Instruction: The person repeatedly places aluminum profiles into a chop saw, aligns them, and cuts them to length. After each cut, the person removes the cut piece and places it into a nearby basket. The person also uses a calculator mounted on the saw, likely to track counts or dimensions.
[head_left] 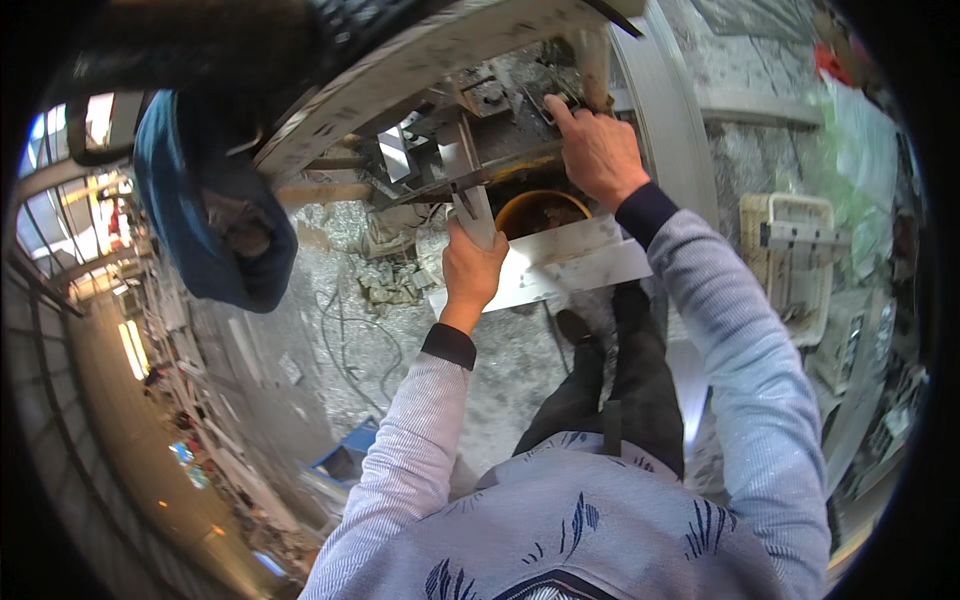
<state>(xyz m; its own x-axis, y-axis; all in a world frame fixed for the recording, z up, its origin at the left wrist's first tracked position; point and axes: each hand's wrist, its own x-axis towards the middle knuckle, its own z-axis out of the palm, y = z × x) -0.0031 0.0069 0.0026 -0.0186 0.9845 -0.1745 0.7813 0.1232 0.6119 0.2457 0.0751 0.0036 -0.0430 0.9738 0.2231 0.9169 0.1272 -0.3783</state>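
My left hand [474,268] is closed around the near end of a flat, pale metal bar [476,218]. The bar's far end rests at the machine's metal bed [500,135]. Farther right, my right hand [603,155] reaches over the machine, fingers bent at a small metal fitting [560,103]; the index finger and thumb side lie against it, and what the other fingers hold is hidden. Beneath the bed, between my hands, sits a round bucket with a yellow rim [503,220]. A shiny pale metal ledge [570,262] runs across in front of it.
A dark blue cloth bag [210,200] hangs at the left. Scraps [390,270] and a cable [350,345] litter the floor, with a blue box [345,457] nearer me. A cream plastic basket [825,215] stands at the right, beyond a long metal beam [685,130].
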